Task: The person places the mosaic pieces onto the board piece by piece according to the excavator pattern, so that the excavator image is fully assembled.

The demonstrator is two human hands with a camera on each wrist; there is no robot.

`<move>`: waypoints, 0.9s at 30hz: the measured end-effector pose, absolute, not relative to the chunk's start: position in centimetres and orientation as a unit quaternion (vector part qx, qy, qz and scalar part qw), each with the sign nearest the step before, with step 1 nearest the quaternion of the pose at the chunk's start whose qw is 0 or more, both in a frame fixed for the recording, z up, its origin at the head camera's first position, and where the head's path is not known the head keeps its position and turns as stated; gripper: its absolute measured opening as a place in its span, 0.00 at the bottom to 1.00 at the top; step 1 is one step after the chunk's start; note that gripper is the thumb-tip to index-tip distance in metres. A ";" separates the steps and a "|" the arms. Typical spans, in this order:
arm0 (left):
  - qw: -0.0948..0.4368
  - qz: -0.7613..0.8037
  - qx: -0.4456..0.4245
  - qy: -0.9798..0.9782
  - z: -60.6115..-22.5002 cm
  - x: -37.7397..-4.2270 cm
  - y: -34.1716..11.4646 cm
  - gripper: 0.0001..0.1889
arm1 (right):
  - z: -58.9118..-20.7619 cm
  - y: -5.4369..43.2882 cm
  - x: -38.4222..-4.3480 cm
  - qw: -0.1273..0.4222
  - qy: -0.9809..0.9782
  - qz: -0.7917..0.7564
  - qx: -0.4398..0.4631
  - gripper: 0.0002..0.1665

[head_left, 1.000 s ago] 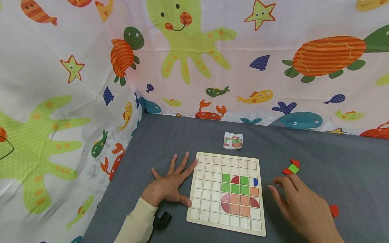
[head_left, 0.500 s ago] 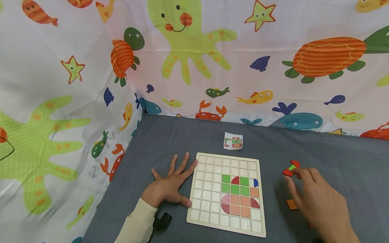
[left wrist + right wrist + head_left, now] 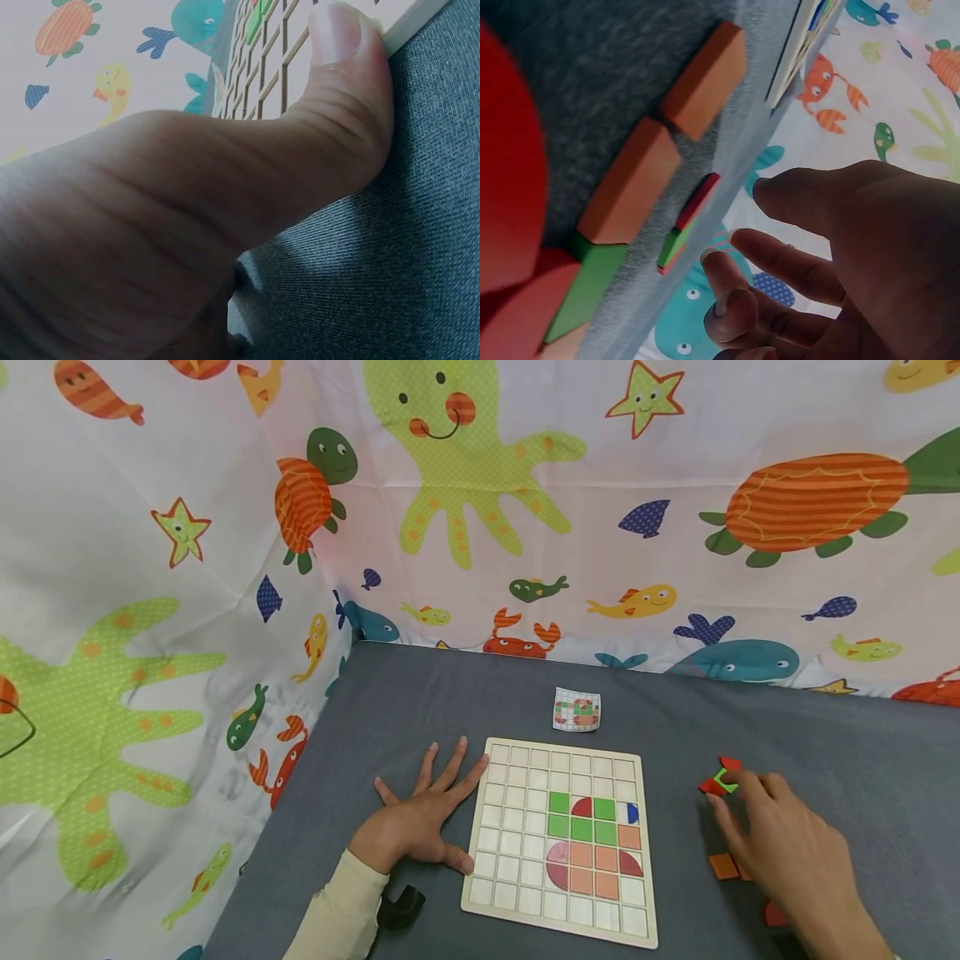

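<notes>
My left hand (image 3: 412,822) lies with fingers spread at the left edge of a square wooden grid board (image 3: 502,912); in the left wrist view its thumb (image 3: 349,82) rests on the board's edge. Green, salmon, red, pink and blue tiles fill part of the grid. Right of the board, my right hand (image 3: 795,852) reaches over a green tile (image 3: 729,788), index fingertip right at it. Red tiles (image 3: 730,763) flank the green one. The right wrist view has thumb and fingers apart, nothing between them, with the green tile (image 3: 673,244) beyond the fingertips.
A small printed pattern card (image 3: 577,709) lies behind the board. Orange tiles (image 3: 723,867) and a red rounded tile (image 3: 776,913) lie by the right hand. A black curved object (image 3: 401,906) is beside the left wrist. Patterned cloth (image 3: 465,468) hangs behind the grey table.
My right hand has moved forward and right to the green tile among the red ones, uncovering orange tiles. The left hand and board stay in place.
</notes>
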State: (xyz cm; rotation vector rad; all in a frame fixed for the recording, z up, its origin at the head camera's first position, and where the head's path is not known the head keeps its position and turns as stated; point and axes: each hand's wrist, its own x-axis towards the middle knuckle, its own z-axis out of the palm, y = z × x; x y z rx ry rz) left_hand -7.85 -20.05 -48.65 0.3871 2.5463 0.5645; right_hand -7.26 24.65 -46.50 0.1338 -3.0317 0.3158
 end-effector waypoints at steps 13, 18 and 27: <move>0.248 0.210 0.138 0.936 -49.4 -8.0 -20.3 0.77 | -47.6 24.8 -8.5 0.014 -0.994 0.102 0.047 0.31; 0.245 0.211 0.138 0.936 -49.8 -8.0 -20.4 0.77 | -47.6 24.5 -8.6 0.019 -0.992 0.108 0.055 0.27; 0.253 0.207 0.142 0.934 -48.3 -7.8 -20.1 0.76 | -47.6 24.1 -8.8 0.001 -0.992 0.117 0.054 0.20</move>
